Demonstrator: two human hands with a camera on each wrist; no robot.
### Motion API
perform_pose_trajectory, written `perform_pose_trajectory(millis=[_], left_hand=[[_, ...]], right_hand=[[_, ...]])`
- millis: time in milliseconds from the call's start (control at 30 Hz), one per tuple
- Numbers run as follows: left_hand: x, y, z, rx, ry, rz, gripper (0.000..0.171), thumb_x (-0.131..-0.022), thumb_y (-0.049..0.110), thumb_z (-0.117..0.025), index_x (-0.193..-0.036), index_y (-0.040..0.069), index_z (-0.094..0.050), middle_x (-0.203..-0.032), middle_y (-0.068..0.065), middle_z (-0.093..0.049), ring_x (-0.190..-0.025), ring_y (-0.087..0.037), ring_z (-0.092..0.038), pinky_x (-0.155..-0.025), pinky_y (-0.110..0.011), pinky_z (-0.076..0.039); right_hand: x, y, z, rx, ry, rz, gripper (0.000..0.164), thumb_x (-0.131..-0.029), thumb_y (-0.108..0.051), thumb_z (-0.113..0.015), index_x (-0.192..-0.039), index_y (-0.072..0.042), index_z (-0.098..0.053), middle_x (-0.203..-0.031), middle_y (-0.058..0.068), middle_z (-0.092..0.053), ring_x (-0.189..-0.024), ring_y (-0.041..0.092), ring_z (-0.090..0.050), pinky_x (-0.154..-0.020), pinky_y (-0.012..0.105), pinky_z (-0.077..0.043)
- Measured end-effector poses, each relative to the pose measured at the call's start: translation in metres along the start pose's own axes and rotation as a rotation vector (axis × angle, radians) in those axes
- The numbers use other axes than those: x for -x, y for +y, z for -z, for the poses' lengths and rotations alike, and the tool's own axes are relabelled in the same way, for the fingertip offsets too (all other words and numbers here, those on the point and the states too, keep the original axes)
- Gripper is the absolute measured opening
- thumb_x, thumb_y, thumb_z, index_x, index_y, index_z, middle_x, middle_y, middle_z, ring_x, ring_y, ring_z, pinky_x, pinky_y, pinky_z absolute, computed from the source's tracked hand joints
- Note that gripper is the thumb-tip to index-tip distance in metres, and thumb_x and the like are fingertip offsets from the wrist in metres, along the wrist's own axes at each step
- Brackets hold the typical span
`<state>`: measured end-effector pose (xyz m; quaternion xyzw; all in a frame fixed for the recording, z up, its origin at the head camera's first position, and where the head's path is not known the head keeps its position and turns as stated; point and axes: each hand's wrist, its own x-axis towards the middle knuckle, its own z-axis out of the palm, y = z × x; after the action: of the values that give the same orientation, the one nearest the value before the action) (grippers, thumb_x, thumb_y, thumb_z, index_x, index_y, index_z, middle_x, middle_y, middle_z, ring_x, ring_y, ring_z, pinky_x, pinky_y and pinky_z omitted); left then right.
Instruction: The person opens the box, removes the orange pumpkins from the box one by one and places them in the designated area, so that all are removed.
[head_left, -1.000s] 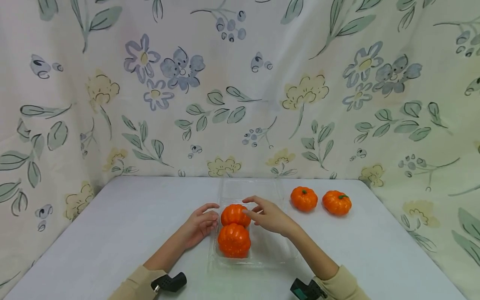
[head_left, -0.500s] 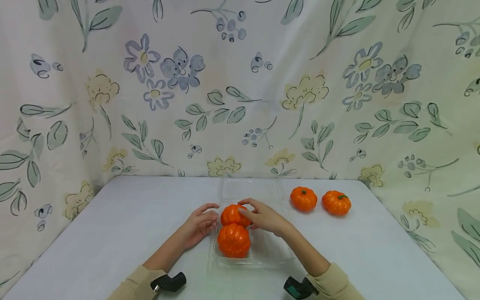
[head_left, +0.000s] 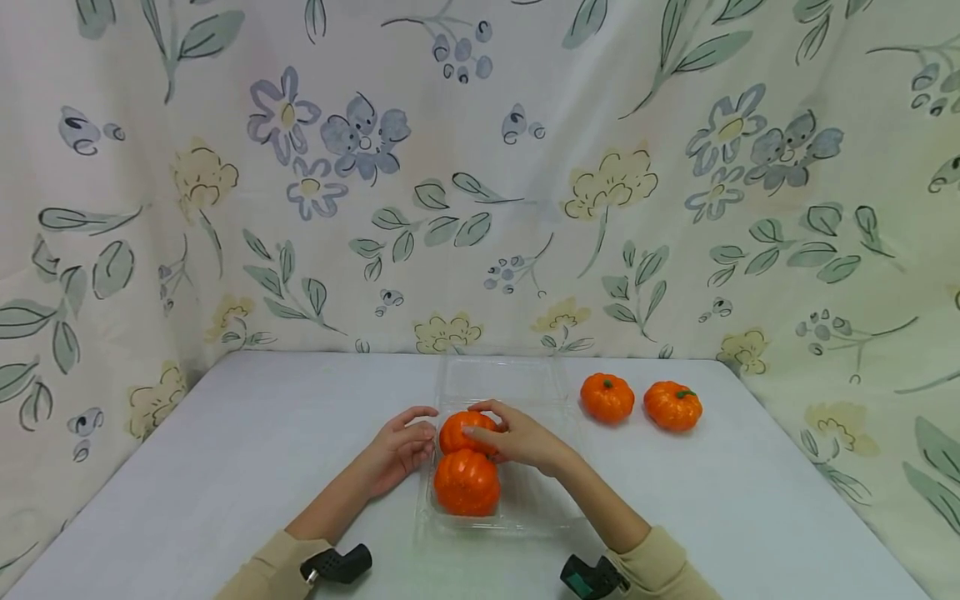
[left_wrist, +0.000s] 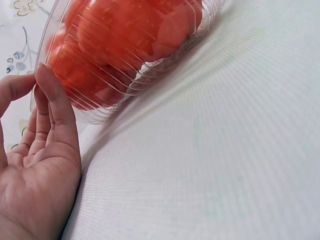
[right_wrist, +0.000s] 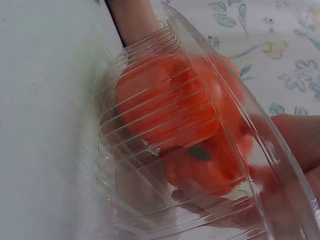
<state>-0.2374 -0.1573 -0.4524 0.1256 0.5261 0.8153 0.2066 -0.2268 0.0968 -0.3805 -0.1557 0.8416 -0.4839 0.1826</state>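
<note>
A clear plastic container (head_left: pixel 536 500) with its lid raised at the back stands mid-table. Two orange toy pumpkins sit along its left side, a front pumpkin (head_left: pixel 467 483) and a rear pumpkin (head_left: pixel 457 429). My right hand (head_left: pixel 521 437) grips the rear pumpkin, its thumb and fingers around the right part; a green stem shows through the plastic in the right wrist view. At the container's left rim (left_wrist: pixel 42 47), my left hand (head_left: pixel 401 450) pinches the edge between thumb and finger. The right half of the container holds nothing visible.
Two more orange pumpkins lie right of the container at the back, a nearer-left pumpkin (head_left: pixel 607 398) and a right-hand pumpkin (head_left: pixel 673 406). The white table (head_left: pixel 300 417) ends at a floral curtain (head_left: pixel 465 192).
My right hand has moved left onto the rear pumpkin and closed around it. Both pumpkins in the container have shifted very slightly left. My left hand has stayed in place.
</note>
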Motion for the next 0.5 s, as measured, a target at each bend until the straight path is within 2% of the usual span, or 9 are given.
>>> perform_pose_trajectory(millis=[200, 500], left_hand=[[0.0002, -0.0009, 0.0012, 0.002, -0.013, -0.008, 0.025, -0.107, 0.003, -0.045, -0.13, 0.013, -0.048, -0.095, 0.005, -0.067, -0.081, -0.006, -0.063, -0.082, -0.015, -0.057], [-0.0002, -0.0001, 0.0006, 0.013, -0.003, 0.003, 0.025, -0.107, 0.004, -0.046, -0.13, 0.013, -0.048, -0.095, 0.005, -0.067, -0.081, -0.007, -0.063, -0.081, -0.015, -0.057]], right_hand=[[0.0008, 0.0006, 0.0, 0.012, 0.0, 0.003, 0.05, -0.101, -0.033, -0.07, -0.144, -0.011, -0.058, -0.125, 0.015, -0.064, -0.097, 0.023, -0.065, -0.086, 0.039, -0.063], [0.0039, -0.0021, 0.0, 0.046, 0.037, 0.021, 0.05, -0.1, -0.036, -0.072, -0.143, -0.013, -0.059, -0.127, 0.012, -0.064, -0.107, 0.027, -0.062, -0.088, 0.04, -0.062]])
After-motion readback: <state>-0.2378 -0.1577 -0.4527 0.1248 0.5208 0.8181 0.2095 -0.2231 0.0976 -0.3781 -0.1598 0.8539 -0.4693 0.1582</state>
